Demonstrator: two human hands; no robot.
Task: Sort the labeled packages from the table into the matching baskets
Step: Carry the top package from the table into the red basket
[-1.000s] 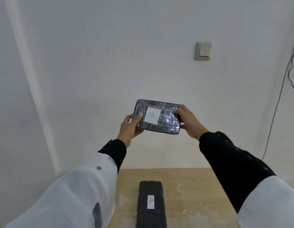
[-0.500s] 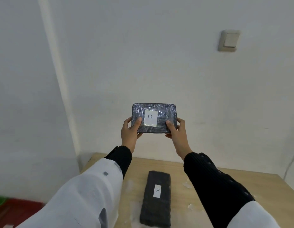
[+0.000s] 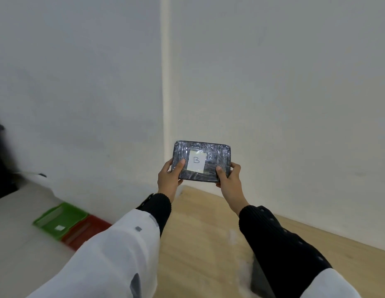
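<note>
A dark package wrapped in shiny film [image 3: 211, 160], with a white label reading B, is held up in front of the wall above the table's far corner. My left hand [image 3: 169, 179] grips its left edge and my right hand [image 3: 229, 179] grips its right edge, thumbs on the front face. A green basket [image 3: 60, 220] and a red basket [image 3: 86, 233] sit side by side on the floor at the lower left. A second dark package [image 3: 259, 280] lies on the table, mostly hidden behind my right forearm.
The wooden table [image 3: 198, 244] fills the lower right, its left edge running under my left sleeve. White walls meet in a corner behind the package. A dark blurred shape [image 3: 0, 164] stands at the far left edge.
My view has swung left, bringing the green and red baskets into sight. The B package stays in both hands, and the A package has slid behind my right forearm.
</note>
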